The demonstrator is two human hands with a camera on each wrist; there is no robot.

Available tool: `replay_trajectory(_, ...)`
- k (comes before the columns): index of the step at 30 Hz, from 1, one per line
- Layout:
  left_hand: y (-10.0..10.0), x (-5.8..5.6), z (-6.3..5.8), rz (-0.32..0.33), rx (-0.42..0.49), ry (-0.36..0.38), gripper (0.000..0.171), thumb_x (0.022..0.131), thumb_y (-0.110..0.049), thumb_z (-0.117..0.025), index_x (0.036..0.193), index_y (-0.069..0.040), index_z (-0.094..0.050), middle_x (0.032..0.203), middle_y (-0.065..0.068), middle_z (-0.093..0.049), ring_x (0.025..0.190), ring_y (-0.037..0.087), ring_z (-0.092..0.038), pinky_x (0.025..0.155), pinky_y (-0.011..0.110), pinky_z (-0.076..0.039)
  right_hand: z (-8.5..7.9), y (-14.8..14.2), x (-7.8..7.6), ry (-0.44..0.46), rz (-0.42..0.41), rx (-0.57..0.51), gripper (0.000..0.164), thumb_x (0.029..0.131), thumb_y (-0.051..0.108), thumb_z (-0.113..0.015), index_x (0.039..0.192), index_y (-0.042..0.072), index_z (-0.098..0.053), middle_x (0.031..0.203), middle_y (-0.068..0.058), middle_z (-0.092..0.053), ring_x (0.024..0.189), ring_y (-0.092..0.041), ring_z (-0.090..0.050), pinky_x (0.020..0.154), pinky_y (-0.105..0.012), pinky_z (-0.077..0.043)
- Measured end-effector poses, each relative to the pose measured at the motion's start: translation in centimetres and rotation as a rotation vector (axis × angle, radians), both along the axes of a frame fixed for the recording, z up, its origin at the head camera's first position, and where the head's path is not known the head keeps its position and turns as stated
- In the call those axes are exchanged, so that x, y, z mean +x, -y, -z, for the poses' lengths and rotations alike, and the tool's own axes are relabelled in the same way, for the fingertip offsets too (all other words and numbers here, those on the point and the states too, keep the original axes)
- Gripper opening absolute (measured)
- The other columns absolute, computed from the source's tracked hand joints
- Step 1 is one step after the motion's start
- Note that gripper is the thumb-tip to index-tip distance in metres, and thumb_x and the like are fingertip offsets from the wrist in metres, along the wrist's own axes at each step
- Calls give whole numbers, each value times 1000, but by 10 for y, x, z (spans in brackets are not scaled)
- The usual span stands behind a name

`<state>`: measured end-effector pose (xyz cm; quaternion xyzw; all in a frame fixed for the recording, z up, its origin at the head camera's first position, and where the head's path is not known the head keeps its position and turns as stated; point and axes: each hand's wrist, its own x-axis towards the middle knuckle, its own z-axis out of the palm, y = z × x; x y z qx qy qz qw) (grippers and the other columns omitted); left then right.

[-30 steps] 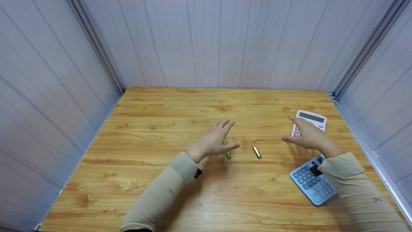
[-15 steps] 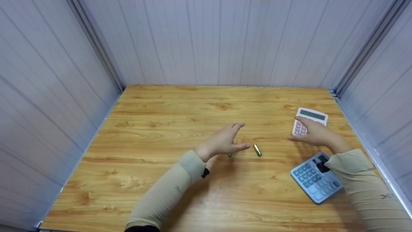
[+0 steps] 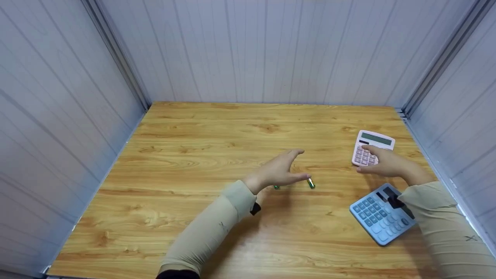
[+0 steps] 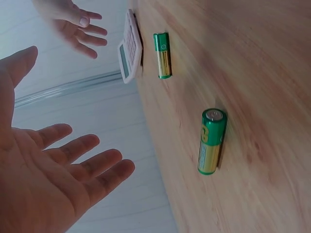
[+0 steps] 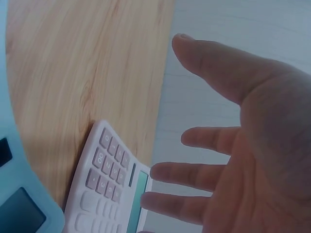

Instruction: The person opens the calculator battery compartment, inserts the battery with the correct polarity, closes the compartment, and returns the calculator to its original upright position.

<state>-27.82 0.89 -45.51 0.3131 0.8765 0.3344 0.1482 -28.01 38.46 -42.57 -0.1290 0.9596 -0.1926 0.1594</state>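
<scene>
My left hand (image 3: 278, 170) hovers over the middle of the table with thumb and fingers spread, holding nothing. Two green and gold batteries lie on the wood below it: the nearer battery (image 4: 212, 141) is mostly hidden under the hand in the head view, the farther battery (image 3: 311, 183) lies by the thumb tip. My right hand (image 3: 389, 164), fingers extended and nothing in its grasp, is above the lower right part of a pink calculator (image 3: 364, 155). A blue calculator (image 3: 378, 213) rests nearer to me, partly covered by the right sleeve and a black wrist strap.
The wooden table (image 3: 186, 155) is enclosed by pale panelled walls (image 3: 248, 50) at the back and both sides. Both calculators lie toward the table's right edge, close to the right wall (image 3: 457, 116).
My left hand has drifted right, its thumb now reaching the farther battery in the head view. The right hand has also shifted right, uncovering more of the pink calculator's keys.
</scene>
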Motion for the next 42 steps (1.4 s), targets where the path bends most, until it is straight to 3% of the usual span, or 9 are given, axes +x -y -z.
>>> replay_trajectory(9,-15,1,5,-16,76,91,90,103,-60,-68,172,-16,-30,175,5,-39,162,26,-39,131,49,-39,2,-11,-1,49,3,-19,100,100,43,-77,165,-12,-25,148,-50,-46,133,-69,-51,106,-76,-49)
replay_trajectory(14,-22,2,10,-19,131,150,90,102,-59,-70,171,-16,-33,173,8,-41,158,32,-44,127,49,-44,5,-20,-2,74,-6,-32,93,100,35,-79,162,-14,-30,144,-49,-51,130,-67,-55,102,-70,-54)
replay_trajectory(18,-27,3,13,-17,182,201,84,103,-50,-73,170,-15,-35,172,12,-43,154,35,-48,124,48,-47,6,-27,-3,102,-14,-17,88,99,34,-81,158,-15,-38,136,-44,-60,122,-56,-63,98,-63,-58)
replay_trajectory(24,-38,5,16,-25,213,240,80,102,-42,-77,167,-14,-41,167,16,-48,146,34,-56,117,42,-53,8,-39,-6,231,17,7,83,100,38,-79,154,-14,-43,132,-40,-64,113,-41,-68,86,-53,-63)
replay_trajectory(29,-48,8,20,-37,209,277,77,100,-37,-81,164,-12,-45,161,12,-55,137,28,-64,106,35,-59,10,-47,-7,339,70,20,85,99,44,-80,153,-11,-44,139,-42,-58,118,-43,-68,88,-59,-65)
replay_trajectory(33,-56,10,24,-37,215,306,76,98,-35,-83,161,-10,-49,153,11,-62,128,22,-68,98,29,-60,14,-53,-6,402,103,12,85,99,46,-80,153,-9,-45,142,-41,-55,116,-39,-68,88,-53,-65)
replay_trajectory(39,-67,13,31,-46,274,413,70,97,-29,-85,156,-6,-54,144,13,-67,100,12,-72,91,38,-67,20,-63,-5,470,148,-37,82,98,42,-81,151,-9,-45,139,-34,-57,112,-33,-65,88,-48,-65)
replay_trajectory(42,-73,15,35,-41,285,427,68,97,-26,-85,154,-4,-56,142,16,-67,90,9,-72,88,42,-68,23,-67,-5,497,158,-62,76,99,39,-80,149,-8,-47,134,-28,-61,111,-32,-65,90,-49,-66)
